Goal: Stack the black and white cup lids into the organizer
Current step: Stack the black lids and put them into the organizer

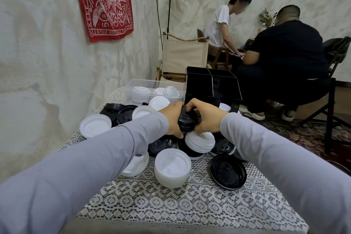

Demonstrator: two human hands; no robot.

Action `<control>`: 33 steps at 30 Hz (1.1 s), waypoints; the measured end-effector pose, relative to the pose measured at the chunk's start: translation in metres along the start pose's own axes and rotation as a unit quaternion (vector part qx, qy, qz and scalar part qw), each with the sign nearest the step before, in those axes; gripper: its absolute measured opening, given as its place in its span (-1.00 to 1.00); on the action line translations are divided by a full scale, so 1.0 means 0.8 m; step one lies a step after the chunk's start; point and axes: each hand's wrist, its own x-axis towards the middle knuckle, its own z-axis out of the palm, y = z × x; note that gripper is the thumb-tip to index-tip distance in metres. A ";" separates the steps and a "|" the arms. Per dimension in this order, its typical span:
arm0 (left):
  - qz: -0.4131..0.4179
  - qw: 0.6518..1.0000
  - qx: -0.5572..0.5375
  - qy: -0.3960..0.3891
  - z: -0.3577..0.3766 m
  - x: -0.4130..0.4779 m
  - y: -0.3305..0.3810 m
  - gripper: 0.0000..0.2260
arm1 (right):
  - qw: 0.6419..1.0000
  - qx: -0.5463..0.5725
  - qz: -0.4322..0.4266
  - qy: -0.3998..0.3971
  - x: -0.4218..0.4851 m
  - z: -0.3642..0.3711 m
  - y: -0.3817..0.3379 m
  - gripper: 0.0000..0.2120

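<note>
Both hands hold a short stack of black lids [187,122] above the pile in the middle of the table. My left hand [173,118] grips its left side and my right hand [206,116] curls over its right side. Just beyond the hands stands the black organizer [201,83] with divided compartments. Below the hands lie a tilted white lid stack [200,141], a bigger white lid stack [171,167], and a single black lid [228,172]. More black lids [123,114] and white lids [95,125] spread to the left.
A clear plastic bin [152,83] with white lids stands behind the pile, left of the organizer. A lace cloth [171,207] covers the table. The wall runs close on the left. Two people sit at the back right beside a canvas chair [182,55].
</note>
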 end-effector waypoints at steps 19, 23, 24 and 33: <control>-0.058 0.990 0.125 -0.019 0.003 0.001 -0.016 -0.13 | 0.966 -0.241 0.086 -0.027 -0.013 -0.023 0.054 -0.55; -0.055 0.991 0.120 -0.021 0.002 0.001 -0.017 -0.13 | 0.970 -0.224 0.090 -0.037 -0.006 -0.004 0.077 -0.41; -0.054 0.991 0.119 -0.020 0.002 0.001 -0.017 -0.13 | 0.968 -0.230 0.097 -0.038 0.000 0.001 0.081 -0.33; -0.046 0.993 0.109 -0.018 -0.002 -0.003 -0.024 -0.10 | 0.969 -0.218 0.102 -0.057 0.022 -0.001 0.081 -0.51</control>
